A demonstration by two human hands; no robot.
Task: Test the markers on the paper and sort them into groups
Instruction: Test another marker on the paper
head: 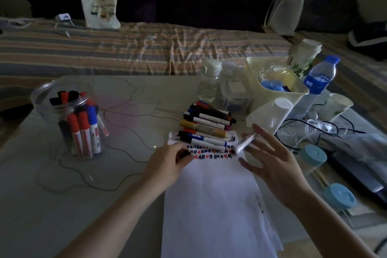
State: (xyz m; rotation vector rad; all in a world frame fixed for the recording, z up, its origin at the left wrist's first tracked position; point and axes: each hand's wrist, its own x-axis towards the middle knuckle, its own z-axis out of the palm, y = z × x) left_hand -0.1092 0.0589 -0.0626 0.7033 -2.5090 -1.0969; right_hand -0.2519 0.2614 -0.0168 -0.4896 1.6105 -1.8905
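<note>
A white sheet of paper (211, 199) lies on the table in front of me, with rows of red, blue and black test marks near its top edge. A row of several markers (207, 125) lies across the paper's top end. My left hand (167, 163) grips a dark marker cap (184, 154) at the paper's left edge. My right hand (272, 159) holds a white marker (246, 142) between its fingers, the other fingers spread, with the tip down at the right end of the marks. A clear plastic jar (69, 119) at the left holds several red, blue and black markers.
A cream bin (293, 92), an upturned white cup (280, 109), water bottles (320, 77), blue-lidded containers (312, 157) and tangled cables (303, 132) crowd the right side. A thin cable (83, 176) loops across the table at the left. A striped bed (125, 48) lies beyond.
</note>
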